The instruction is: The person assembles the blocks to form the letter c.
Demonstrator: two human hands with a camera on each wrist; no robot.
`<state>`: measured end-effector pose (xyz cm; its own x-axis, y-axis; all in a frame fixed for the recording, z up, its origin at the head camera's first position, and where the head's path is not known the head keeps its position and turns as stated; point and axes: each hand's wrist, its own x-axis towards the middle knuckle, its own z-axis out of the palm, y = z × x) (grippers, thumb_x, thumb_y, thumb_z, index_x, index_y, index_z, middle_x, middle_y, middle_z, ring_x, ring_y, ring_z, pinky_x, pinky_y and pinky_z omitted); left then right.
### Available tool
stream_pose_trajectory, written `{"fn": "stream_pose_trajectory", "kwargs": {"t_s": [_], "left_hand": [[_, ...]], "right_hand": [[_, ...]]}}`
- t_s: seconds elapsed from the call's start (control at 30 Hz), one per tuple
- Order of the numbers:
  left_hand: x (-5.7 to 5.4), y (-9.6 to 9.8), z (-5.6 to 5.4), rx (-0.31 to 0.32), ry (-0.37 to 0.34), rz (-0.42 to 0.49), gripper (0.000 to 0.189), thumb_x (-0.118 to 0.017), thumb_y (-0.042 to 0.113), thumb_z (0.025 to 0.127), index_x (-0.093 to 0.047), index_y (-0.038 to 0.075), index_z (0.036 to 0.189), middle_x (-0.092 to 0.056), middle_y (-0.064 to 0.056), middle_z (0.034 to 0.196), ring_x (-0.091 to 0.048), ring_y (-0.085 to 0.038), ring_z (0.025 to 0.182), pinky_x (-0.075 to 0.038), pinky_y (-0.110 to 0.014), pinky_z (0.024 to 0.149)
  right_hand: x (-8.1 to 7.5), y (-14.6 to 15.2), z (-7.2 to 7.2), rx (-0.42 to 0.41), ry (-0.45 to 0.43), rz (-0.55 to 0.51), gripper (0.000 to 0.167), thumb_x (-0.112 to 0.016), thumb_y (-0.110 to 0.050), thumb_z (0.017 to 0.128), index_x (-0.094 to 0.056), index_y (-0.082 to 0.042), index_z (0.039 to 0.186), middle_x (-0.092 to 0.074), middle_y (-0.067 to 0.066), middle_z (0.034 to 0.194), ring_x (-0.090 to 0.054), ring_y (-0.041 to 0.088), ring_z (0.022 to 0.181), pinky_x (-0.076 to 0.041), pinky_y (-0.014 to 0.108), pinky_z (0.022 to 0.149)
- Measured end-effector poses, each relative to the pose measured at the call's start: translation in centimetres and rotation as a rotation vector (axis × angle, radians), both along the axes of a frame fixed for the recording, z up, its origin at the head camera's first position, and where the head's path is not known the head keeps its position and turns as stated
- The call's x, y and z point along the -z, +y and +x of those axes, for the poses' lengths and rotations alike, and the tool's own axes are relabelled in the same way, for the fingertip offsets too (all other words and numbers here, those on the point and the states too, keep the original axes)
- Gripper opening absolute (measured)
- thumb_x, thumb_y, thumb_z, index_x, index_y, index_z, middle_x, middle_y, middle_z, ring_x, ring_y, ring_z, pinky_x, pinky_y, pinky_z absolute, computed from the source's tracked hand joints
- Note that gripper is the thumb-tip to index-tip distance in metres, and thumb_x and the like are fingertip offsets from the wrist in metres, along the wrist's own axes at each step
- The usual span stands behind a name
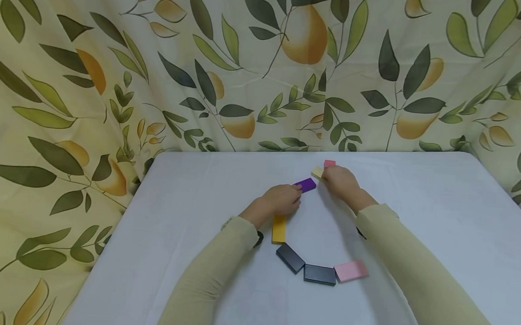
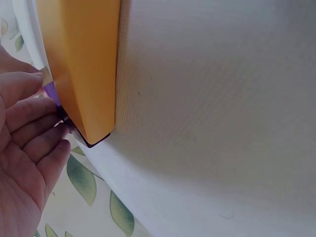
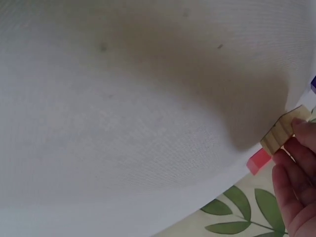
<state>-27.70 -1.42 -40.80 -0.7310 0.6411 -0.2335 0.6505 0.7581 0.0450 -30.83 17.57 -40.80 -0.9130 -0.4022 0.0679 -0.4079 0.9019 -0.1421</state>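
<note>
My left hand (image 1: 283, 199) pinches the near end of a purple block (image 1: 306, 185); in the left wrist view, the block (image 2: 51, 92) shows between thumb and fingers. Just below this hand lies a yellow block (image 1: 279, 229), its far end hidden from the head view. With thumb and fingertips, my right hand (image 1: 341, 181) grips a pale wooden block (image 1: 317, 173), whose grooved face (image 3: 281, 131) shows in the right wrist view. A red-pink block (image 1: 329, 163) sits right behind the wooden one, partly covered by the hand.
Two dark grey blocks (image 1: 290, 258) and a light pink block (image 1: 351, 271) continue a curved row at the near side. All lie on a white-covered table (image 1: 206, 194). A leaf-and-fruit patterned cloth (image 1: 263, 95) hangs behind it and on the left.
</note>
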Motion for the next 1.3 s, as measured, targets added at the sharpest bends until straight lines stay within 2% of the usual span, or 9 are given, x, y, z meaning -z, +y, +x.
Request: {"fn": "stream_pose_trajectory", "kwargs": {"t_s": [0.2,0.57,0.9,1.3], "left_hand": [[-0.1,0.1,0.1,-0.010,-0.008,-0.001,0.037,-0.045,0.027,0.097,-0.055,0.007,0.126,-0.039,-0.003,0.141,-0.041,-0.018,0.125,-0.033,-0.029,0.101],[-0.3,0.0,0.2,-0.027,-0.026,-0.008,0.040,-0.045,0.028,0.097,-0.050,0.009,0.132,-0.039,-0.001,0.142,-0.040,-0.018,0.125,-0.033,-0.029,0.101],[-0.2,0.2,0.1,-0.005,-0.018,-0.017,0.039,-0.044,0.027,0.097,-0.051,0.008,0.131,-0.039,-0.002,0.141,-0.041,-0.018,0.125,-0.033,-0.029,0.101],[-0.2,0.2,0.0,-0.011,-0.022,-0.008,0.039,-0.045,0.027,0.097,-0.051,0.008,0.130,-0.039,-0.002,0.141,-0.042,-0.019,0.124,-0.034,-0.030,0.100]], "right_hand": [[0.2,0.5,0.4,-0.012,0.019,-0.001,0.012,-0.058,0.001,0.083,-0.067,0.001,0.075,-0.059,0.011,0.067,-0.051,0.024,0.061,-0.047,0.040,0.062],[0.1,1.1,1.1,-0.070,0.060,0.024,0.012,-0.059,0.003,0.081,-0.065,-0.002,0.071,-0.064,0.014,0.074,-0.055,0.027,0.066,-0.048,0.041,0.065],[0.0,1.8,1.2,-0.119,0.105,0.060,0.016,-0.061,0.001,0.079,-0.059,-0.005,0.064,-0.060,0.012,0.067,-0.054,0.026,0.060,-0.047,0.041,0.058],[0.1,2.1,1.0,-0.122,0.091,0.036,0.016,-0.063,0.002,0.078,-0.061,-0.005,0.064,-0.060,0.009,0.066,-0.052,0.023,0.060,-0.047,0.039,0.060]]}}
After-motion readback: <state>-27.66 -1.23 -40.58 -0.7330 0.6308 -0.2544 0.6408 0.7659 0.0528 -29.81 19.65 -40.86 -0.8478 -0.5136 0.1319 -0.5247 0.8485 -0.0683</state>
